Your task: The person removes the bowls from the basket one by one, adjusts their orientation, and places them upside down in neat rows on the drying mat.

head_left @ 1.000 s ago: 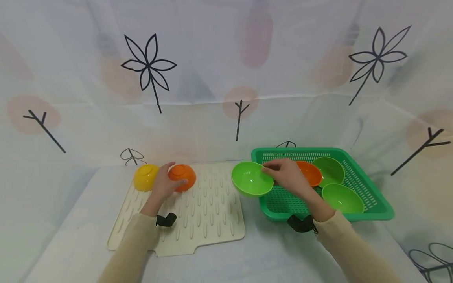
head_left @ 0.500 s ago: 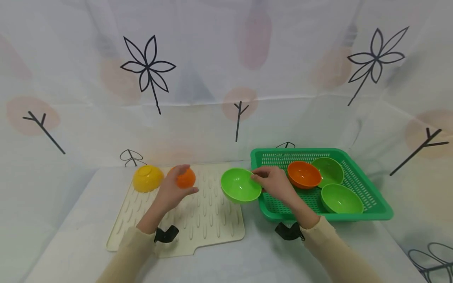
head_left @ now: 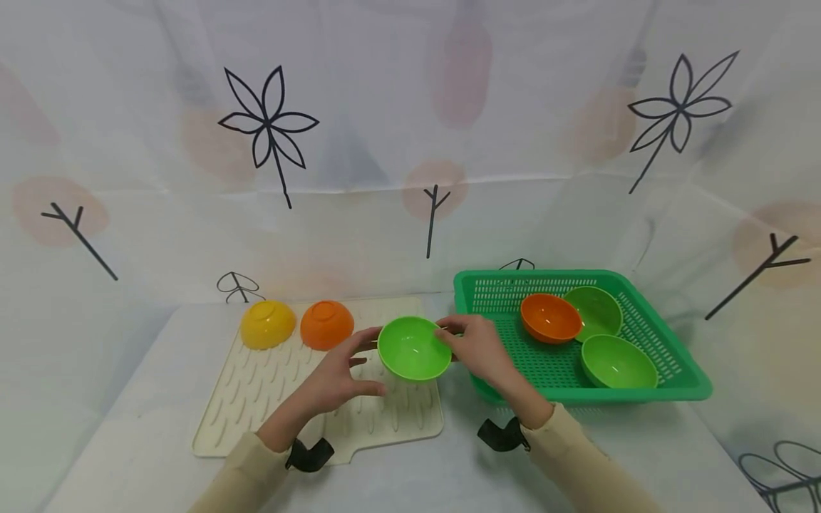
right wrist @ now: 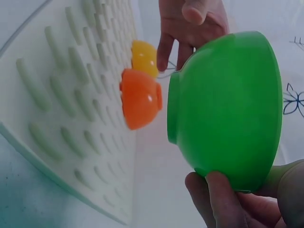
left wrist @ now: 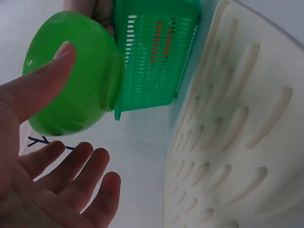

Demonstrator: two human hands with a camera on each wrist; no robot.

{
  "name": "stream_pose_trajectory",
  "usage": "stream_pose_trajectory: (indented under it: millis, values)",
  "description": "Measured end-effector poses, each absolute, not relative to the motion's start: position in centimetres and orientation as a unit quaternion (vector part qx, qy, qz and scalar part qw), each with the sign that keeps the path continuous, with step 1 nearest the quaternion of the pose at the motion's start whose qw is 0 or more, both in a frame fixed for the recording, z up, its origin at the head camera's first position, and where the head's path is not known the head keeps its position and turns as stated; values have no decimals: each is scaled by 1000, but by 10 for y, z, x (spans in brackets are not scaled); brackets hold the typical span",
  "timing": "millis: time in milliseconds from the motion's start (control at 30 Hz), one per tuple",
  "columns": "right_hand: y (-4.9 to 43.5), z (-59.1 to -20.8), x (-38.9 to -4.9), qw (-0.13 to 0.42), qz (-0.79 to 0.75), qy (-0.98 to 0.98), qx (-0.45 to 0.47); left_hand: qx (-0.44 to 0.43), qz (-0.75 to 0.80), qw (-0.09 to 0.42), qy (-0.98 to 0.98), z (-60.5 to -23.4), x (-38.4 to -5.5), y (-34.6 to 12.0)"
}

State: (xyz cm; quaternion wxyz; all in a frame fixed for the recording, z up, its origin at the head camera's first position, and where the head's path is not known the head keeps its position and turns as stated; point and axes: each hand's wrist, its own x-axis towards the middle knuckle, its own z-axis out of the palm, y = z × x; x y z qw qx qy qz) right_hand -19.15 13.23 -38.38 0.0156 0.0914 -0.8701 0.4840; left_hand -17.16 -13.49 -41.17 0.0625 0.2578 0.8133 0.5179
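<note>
My right hand [head_left: 479, 347] pinches the right rim of a bright green bowl [head_left: 413, 350], held in the air with its hollow facing me. To its left my left hand [head_left: 333, 382] reaches toward the bowl, thumb and fingers spread. In the left wrist view the thumb overlaps the bowl's outside, while the other fingers stand apart from it; touch cannot be told. Beneath lies a cream ridged drying mat [head_left: 282, 388]. Upside down along its back edge sit a yellow bowl [head_left: 268, 325] and an orange bowl [head_left: 327, 325].
A green perforated basket [head_left: 686, 363] stands on the right side of the white-covered table [head_left: 449, 467]. In it lie a red-orange bowl [head_left: 551, 318], a darker green bowl [head_left: 599, 313] and a light green bowl [head_left: 619, 362]. A patterned cloth [head_left: 359, 235] hangs behind.
The right hand has carried the green bowl left, from beside the basket to above the mat. My left hand has left the upturned orange bowl and come right, close to the green bowl.
</note>
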Motion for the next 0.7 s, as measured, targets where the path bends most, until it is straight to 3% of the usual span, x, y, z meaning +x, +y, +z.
stream_pose_trajectory:
  millis: [367, 700]
  values:
    - [125, -387, -189, 35, 498, -861, 97, 209, 569, 91, 790, -414, -165, -125]
    - [119, -387, -182, 18, 547, -832, 88, 214, 579, 47, 785, -418, -167, -129]
